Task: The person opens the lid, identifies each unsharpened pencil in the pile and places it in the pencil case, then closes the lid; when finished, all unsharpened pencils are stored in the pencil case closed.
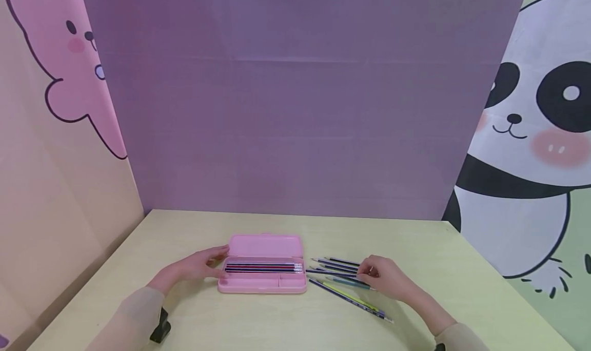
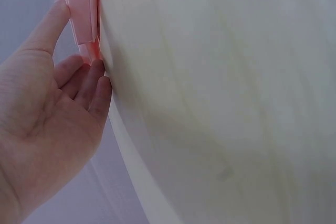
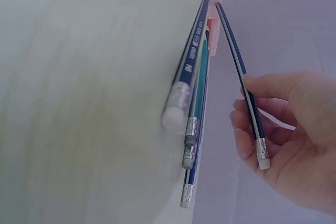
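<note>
A pink pencil case [image 1: 294, 284] lies open on the table with its lid [image 1: 265, 246] folded back. Several striped pencils [image 1: 263, 268] lie side by side in its rear compartment. My left hand [image 1: 203, 264] holds the case's left end, thumb at the base and curled fingers by the lid; its fingers [image 2: 100, 90] show in the left wrist view. My right hand [image 1: 385, 278] pinches a dark blue, pale-striped pencil [image 3: 236, 59] near its eraser end, with the tip pointing toward the case's right edge. Loose pencils [image 1: 339, 261] lie beneath and around that hand.
Nearer the front, a yellow-green pencil [image 1: 343, 292] and a dark blue patterned pencil [image 1: 351, 300] lie slantwise on the table [image 1: 258, 320]. A purple backdrop [image 1: 295, 110] stands behind the table. Cartoon animal panels flank it. A black strap piece [image 1: 160, 328] shows by the left sleeve.
</note>
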Tool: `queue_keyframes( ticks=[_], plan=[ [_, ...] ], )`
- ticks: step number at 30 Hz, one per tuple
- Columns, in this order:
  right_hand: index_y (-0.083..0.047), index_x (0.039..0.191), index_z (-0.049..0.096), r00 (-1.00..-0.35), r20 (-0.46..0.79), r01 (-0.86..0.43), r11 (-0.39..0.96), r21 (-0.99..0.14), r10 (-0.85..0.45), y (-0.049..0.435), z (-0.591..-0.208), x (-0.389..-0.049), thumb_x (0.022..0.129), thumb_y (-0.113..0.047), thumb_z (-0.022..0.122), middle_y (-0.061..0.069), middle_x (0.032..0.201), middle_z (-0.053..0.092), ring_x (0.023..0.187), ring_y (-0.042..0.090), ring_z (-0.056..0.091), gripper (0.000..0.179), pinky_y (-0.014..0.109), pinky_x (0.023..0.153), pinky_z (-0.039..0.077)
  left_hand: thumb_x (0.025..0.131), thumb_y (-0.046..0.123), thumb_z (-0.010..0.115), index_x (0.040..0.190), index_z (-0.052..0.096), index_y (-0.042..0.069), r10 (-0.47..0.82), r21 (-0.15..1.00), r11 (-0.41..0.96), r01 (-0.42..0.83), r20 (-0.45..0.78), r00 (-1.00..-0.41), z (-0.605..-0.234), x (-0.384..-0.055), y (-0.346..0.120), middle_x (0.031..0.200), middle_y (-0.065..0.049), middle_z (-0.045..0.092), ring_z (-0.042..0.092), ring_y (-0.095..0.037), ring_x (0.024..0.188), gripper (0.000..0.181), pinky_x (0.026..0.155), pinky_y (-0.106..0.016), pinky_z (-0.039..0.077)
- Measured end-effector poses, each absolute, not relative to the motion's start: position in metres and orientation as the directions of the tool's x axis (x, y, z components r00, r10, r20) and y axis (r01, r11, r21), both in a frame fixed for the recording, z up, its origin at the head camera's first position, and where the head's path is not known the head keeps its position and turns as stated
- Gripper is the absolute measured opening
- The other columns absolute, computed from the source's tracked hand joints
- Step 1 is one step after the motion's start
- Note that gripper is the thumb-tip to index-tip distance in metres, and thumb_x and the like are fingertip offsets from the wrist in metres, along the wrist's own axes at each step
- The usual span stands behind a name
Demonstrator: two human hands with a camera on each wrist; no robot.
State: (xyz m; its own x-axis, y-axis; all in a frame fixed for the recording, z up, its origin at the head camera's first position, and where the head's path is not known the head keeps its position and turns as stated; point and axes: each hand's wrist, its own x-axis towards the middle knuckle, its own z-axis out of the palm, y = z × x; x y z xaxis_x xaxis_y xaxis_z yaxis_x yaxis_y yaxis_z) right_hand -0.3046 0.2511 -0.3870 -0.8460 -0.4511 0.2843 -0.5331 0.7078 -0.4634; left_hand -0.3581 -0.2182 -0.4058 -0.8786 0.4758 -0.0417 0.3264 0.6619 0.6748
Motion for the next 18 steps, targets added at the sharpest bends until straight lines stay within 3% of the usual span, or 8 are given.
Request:
queue_keyframes(
  ticks=[18],
  plan=[
    [-0.013, 0.085, 0.067, -0.812, 0.375, -0.581, 0.685, -0.44, -0.448, 0.2423, -0.3836, -0.3123, 0.086, -0.018, 0.067, -0.01, 0.075, 0.055, 0.067, -0.001, 0.047, 0.005, 0.019, 0.058, 0.044, 0.08, 0.037, 0.072, 0.146, 0.029, 0.003, 0.461, 0.672, 0.67, 0.314, -0.046, -0.886, -0.4064, -0.3579, -0.2176, 0.148, -0.018, 0.035, 0.037, -0.038, 0.132, 0.086, 0.11, -0.051, 0.032]
  ],
)
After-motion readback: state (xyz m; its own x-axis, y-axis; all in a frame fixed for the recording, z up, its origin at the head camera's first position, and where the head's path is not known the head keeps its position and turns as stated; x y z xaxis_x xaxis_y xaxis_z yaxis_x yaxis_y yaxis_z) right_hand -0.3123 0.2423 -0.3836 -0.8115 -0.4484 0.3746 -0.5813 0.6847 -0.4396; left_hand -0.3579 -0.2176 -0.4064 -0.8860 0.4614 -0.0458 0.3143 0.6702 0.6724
